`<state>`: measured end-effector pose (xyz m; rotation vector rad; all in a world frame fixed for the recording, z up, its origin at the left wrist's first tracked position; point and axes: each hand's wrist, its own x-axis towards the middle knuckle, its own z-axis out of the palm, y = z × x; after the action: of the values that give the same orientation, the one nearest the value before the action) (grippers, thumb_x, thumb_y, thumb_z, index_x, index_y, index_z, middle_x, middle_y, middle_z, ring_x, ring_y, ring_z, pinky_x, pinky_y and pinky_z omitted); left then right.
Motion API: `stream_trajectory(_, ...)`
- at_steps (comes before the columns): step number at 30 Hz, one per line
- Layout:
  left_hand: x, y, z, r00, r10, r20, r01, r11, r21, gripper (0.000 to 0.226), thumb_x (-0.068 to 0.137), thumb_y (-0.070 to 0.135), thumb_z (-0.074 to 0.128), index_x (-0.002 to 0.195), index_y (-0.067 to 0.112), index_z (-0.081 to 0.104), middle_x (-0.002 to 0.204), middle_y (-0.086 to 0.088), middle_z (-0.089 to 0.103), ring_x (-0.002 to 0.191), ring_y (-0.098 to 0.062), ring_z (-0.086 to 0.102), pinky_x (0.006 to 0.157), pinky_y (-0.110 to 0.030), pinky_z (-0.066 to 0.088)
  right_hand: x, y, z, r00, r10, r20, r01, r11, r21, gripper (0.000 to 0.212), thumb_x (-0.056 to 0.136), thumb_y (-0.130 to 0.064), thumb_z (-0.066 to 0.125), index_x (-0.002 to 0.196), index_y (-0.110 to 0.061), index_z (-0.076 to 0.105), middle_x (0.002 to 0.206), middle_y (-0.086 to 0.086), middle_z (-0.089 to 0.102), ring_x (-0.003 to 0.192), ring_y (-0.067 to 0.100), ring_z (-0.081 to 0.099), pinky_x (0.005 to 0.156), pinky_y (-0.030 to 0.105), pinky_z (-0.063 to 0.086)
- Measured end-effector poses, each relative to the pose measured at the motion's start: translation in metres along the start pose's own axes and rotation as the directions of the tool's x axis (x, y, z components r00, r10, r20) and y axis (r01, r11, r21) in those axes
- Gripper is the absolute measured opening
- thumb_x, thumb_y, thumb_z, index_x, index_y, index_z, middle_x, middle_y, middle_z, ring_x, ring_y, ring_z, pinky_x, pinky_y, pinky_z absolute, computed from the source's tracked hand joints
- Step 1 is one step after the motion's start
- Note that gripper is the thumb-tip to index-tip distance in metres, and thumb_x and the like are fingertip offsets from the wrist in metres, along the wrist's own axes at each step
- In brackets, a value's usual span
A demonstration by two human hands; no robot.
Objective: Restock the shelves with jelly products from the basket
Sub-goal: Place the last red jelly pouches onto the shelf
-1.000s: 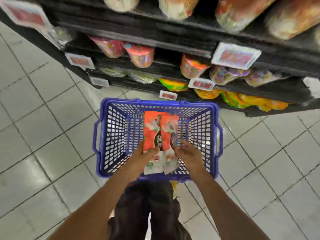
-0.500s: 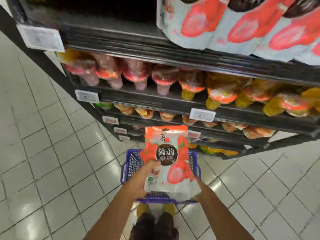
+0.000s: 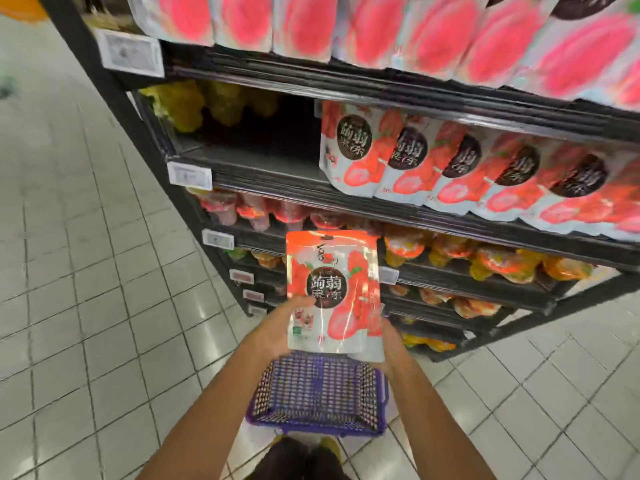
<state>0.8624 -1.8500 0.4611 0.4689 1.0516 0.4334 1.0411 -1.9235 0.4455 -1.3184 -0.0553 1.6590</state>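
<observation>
I hold a stack of red and white jelly pouches (image 3: 332, 289) upright in front of the shelves, above the blue basket (image 3: 318, 400) on the floor. My left hand (image 3: 277, 327) grips the stack's left edge with the thumb on its front. My right hand (image 3: 389, 344) holds the lower right corner from behind, mostly hidden by the pouches. A row of matching pouches (image 3: 450, 168) stands on the black shelf (image 3: 263, 171) higher up to the right, with a dark gap to the left of that row.
Larger pink pouches (image 3: 415, 32) fill the top shelf. Jelly cups (image 3: 485, 258) sit on the lower shelves. White price tags (image 3: 189, 175) line the shelf edges. Tiled floor (image 3: 86, 271) stretches to the left and right of the rack.
Both hands lifted the pouches out of the basket and raised them toward the shelves. My view tilted up, so higher shelves with matching pouches came into sight.
</observation>
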Motion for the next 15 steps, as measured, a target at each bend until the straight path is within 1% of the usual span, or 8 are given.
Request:
stream_trajectory(1,-0.003,0.003,0.0,1.0,0.02,0.001,-0.02,1.0,-0.002,0.015,0.066,0.025,0.073,0.077,0.014,0.075,0.076,-0.01,0.075,0.066,-0.025,0.073,0.059,-0.036,0.057,-0.001,-0.005,0.003,0.997,-0.034,0.063,0.031,0.998,0.055,0.031,0.084,-0.03,0.057,0.079,-0.009,0.078,0.084,0.014,0.074,0.075,0.03,0.072,0.066,0.041,0.059)
stream_trajectory(2,-0.003,0.006,-0.001,0.999,0.047,0.0,-0.047,0.999,0.003,0.018,0.068,0.027,0.072,0.081,0.016,0.076,0.081,-0.01,0.076,0.072,-0.027,0.073,0.066,-0.038,0.057,-0.001,-0.012,0.003,0.995,-0.046,0.09,0.041,0.997,0.059,0.032,0.086,-0.032,0.058,0.077,-0.011,0.08,0.082,0.012,0.075,0.074,0.026,0.074,0.06,0.037,0.059)
stream_trajectory(4,-0.006,0.013,-0.003,0.996,0.088,0.01,-0.088,0.996,0.007,0.02,0.07,0.027,0.071,0.085,0.017,0.079,0.084,-0.008,0.077,0.076,-0.026,0.074,0.068,-0.039,0.057,-0.004,-0.025,0.007,0.98,-0.126,0.156,0.12,0.992,0.05,0.034,0.089,-0.038,0.059,0.094,-0.012,0.079,0.097,0.011,0.076,0.088,0.023,0.074,0.071,0.035,0.059)
stream_trajectory(6,-0.009,0.021,-0.005,0.99,0.14,0.033,-0.14,0.99,0.01,0.014,0.07,0.022,0.07,0.077,0.02,0.082,0.082,-0.005,0.078,0.073,-0.021,0.075,0.058,-0.034,0.059,-0.006,-0.037,0.008,0.953,-0.224,0.202,0.224,0.974,0.022,0.04,0.087,-0.043,0.065,0.115,-0.014,0.068,0.113,0.011,0.07,0.105,0.026,0.067,0.091,0.044,0.055)
stream_trajectory(7,-0.01,0.027,-0.007,0.985,0.166,0.036,-0.167,0.986,0.03,0.014,0.069,0.019,0.071,0.078,0.021,0.082,0.082,-0.004,0.078,0.073,-0.02,0.075,0.057,-0.032,0.059,-0.007,-0.041,0.009,0.944,-0.258,0.207,0.267,0.964,-0.015,0.046,0.081,-0.046,0.072,0.115,-0.017,0.063,0.111,0.009,0.068,0.105,0.027,0.066,0.095,0.047,0.052)
stream_trajectory(9,-0.014,0.039,-0.013,0.973,0.227,0.027,-0.229,0.969,0.093,0.024,0.068,0.013,0.074,0.091,0.019,0.077,0.085,-0.003,0.078,0.076,-0.02,0.075,0.058,-0.031,0.059,-0.008,-0.048,0.012,0.938,-0.322,0.129,0.34,0.927,-0.158,0.063,0.063,-0.054,0.084,0.11,-0.023,0.058,0.103,0.007,0.071,0.094,0.026,0.07,0.084,0.046,0.056)
stream_trajectory(11,-0.015,0.052,-0.023,0.953,0.303,0.016,-0.298,0.927,0.229,0.038,0.069,0.009,0.081,0.104,0.019,0.069,0.089,0.0,0.078,0.085,-0.021,0.073,0.065,-0.032,0.058,-0.014,-0.053,0.02,0.913,-0.406,0.041,0.403,0.884,-0.238,0.066,0.057,-0.052,0.085,0.111,-0.025,0.057,0.103,0.01,0.074,0.088,0.029,0.073,0.074,0.043,0.058)
stream_trajectory(15,-0.017,0.081,-0.041,0.909,0.407,0.091,-0.412,0.838,0.358,0.064,0.05,0.025,0.092,0.109,0.02,0.069,0.105,-0.006,0.076,0.099,-0.025,0.072,0.084,-0.041,0.057,-0.02,-0.058,0.042,0.882,-0.471,0.021,0.468,0.868,-0.164,0.068,0.059,-0.041,0.083,0.12,-0.021,0.062,0.107,0.013,0.074,0.096,0.034,0.072,0.083,0.049,0.058)
